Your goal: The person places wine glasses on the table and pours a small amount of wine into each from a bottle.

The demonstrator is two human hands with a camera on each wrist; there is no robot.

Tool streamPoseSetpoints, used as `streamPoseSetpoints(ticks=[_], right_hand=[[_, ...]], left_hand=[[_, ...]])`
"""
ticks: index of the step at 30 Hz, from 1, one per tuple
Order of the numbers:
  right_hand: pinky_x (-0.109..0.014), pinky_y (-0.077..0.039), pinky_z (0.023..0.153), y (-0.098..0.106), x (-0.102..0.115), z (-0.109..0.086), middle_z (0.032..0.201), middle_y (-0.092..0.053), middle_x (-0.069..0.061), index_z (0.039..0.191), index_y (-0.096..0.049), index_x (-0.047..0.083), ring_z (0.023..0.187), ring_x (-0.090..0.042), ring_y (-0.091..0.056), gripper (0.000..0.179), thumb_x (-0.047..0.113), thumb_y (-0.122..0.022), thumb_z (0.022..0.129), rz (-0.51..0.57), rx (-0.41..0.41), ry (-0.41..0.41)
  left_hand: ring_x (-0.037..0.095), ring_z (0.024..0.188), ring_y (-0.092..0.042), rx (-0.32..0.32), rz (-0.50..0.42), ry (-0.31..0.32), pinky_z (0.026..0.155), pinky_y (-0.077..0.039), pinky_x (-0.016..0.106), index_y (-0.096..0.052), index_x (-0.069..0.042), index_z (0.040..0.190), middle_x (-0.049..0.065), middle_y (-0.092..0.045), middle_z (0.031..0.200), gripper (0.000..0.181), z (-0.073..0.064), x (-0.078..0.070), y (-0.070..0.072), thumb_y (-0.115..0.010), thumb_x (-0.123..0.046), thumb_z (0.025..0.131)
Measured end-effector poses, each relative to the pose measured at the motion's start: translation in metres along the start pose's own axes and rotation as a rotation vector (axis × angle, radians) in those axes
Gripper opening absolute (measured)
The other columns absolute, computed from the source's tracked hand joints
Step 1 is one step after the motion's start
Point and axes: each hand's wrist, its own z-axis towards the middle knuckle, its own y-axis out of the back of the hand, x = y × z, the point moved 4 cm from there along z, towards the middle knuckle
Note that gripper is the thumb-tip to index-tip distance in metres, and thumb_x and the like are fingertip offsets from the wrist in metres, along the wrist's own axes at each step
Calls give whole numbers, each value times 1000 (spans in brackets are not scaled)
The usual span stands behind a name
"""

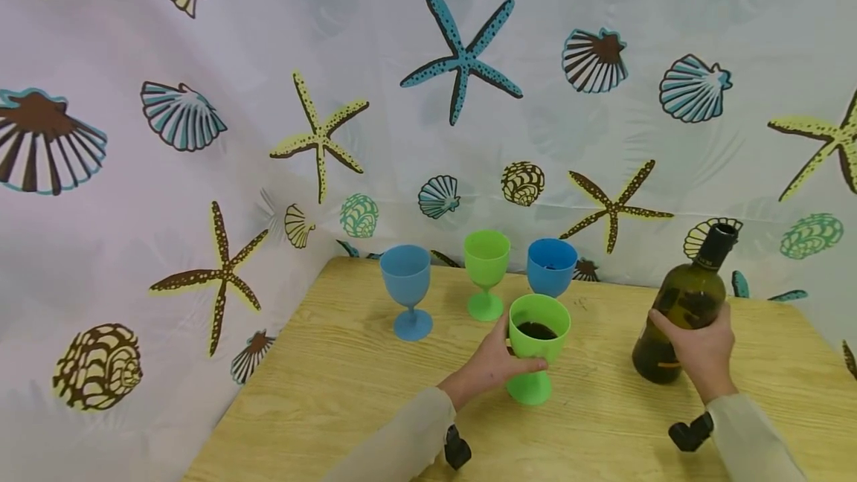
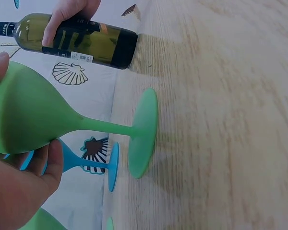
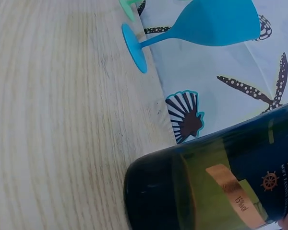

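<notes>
My left hand (image 1: pixel 487 364) grips the bowl of a light green goblet (image 1: pixel 557 339), which stands upright with dark liquid (image 1: pixel 537 330) inside. In the left wrist view the goblet's foot is at the wooden tabletop; whether it touches is hard to tell. To the right, my right hand (image 1: pixel 706 352) is wrapped around the body of a dark green glass wine bottle (image 1: pixel 691 285), its neck upward and leaning slightly. The bottle's mouth is uncapped, and its base fills the lower part of the right wrist view. Most right-hand fingers are hidden behind the bottle.
Behind the held goblet stand a blue goblet (image 1: pixel 550 274) with something dark inside, another green goblet (image 1: pixel 487 259), and a lighter blue goblet (image 1: pixel 405 281) at the left. The wooden table (image 1: pixel 335 393) backs onto a white curtain (image 1: pixel 375 43) printed with shells and starfish.
</notes>
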Motion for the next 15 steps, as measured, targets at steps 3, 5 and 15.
streamPoseSetpoints(ticks=[3,5,15], right_hand=[[-52,-33,102,-2,-1,7,139,-39,-16,147,-22,12,124,-33,-39,93,31,-79,77,12,-17,3],[-52,-32,102,-3,-2,10,140,-39,-17,147,-21,11,124,-33,-39,93,31,-79,76,6,-27,12],[-54,-32,102,-7,-7,20,143,-34,-17,150,-14,13,127,-35,-35,101,40,-77,77,-9,0,-22]], left_hand=[[26,123,-45,2,-3,-12,95,-42,37,-26,-35,143,3,-43,136,81,-1,-1,1,-76,-16,82],[27,123,-44,6,-5,-16,95,-42,37,-26,-34,143,7,-42,138,81,-1,-1,1,-76,-16,82],[19,120,-47,9,-13,-23,93,-44,36,-27,-31,144,5,-43,136,79,-2,0,2,-75,-16,83]])
